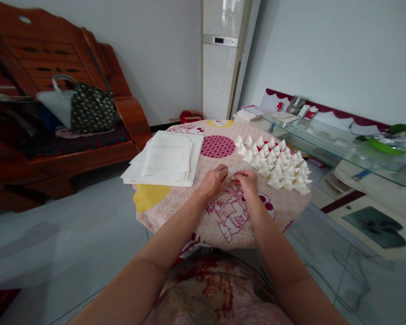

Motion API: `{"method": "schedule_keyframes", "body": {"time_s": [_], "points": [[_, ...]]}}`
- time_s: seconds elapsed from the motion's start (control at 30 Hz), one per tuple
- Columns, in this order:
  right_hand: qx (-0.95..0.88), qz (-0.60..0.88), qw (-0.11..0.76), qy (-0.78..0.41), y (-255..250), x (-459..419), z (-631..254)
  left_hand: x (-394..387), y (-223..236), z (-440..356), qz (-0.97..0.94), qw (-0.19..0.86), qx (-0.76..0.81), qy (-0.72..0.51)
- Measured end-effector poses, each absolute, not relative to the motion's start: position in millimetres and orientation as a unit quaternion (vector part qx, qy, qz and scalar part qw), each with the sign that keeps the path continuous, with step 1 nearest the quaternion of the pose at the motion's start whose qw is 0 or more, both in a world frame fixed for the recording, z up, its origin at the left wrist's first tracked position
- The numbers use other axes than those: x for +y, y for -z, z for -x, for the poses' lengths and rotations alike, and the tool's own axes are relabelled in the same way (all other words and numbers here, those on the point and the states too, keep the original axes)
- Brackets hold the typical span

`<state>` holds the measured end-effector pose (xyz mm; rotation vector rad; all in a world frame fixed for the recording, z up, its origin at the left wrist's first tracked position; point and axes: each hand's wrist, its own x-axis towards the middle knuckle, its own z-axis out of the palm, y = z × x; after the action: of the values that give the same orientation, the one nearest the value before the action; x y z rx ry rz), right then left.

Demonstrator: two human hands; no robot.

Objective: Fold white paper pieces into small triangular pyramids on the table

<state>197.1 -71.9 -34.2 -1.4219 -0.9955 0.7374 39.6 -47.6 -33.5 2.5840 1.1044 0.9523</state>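
Note:
Over the middle of the round table, my left hand point(217, 179) and my right hand point(246, 180) are close together, fingers pinched on a small piece of white paper point(229, 179) between them. Its exact shape is mostly hidden by the fingers. Right of my right hand stand rows of small folded white paper pieces point(277, 162), pointed at the top. To the left of my left hand lies a loose stack of white paper sheets point(167, 153), some with faint lines.
A pink patterned tablecloth point(186, 212) covers the table. At right is a glass-topped stand point(345, 151) holding cups, papers and a green bowl point(385, 145). A wooden bench point(131, 119) with bags point(91, 108) stands left. A tall white cabinet-like unit point(219, 76) is behind.

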Motion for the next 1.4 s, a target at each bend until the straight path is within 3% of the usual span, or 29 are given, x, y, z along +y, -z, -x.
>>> {"method": "schedule_keyframes", "body": {"time_s": [0.83, 1.17, 1.4], "points": [[-0.443, 0.597, 0.544, -0.388, 32, -72, -200, -41, 40, -36, -0.849, 0.087, 0.377, -0.361], [-0.544, 0.639, 0.457, -0.295, 39, -71, -201, -43, 38, -36, -0.854, 0.099, 0.369, -0.354], [-0.548, 0.653, 0.450, -0.267, 42, -68, -210, -42, 36, -37, -0.890, 0.115, 0.312, -0.314]]}}
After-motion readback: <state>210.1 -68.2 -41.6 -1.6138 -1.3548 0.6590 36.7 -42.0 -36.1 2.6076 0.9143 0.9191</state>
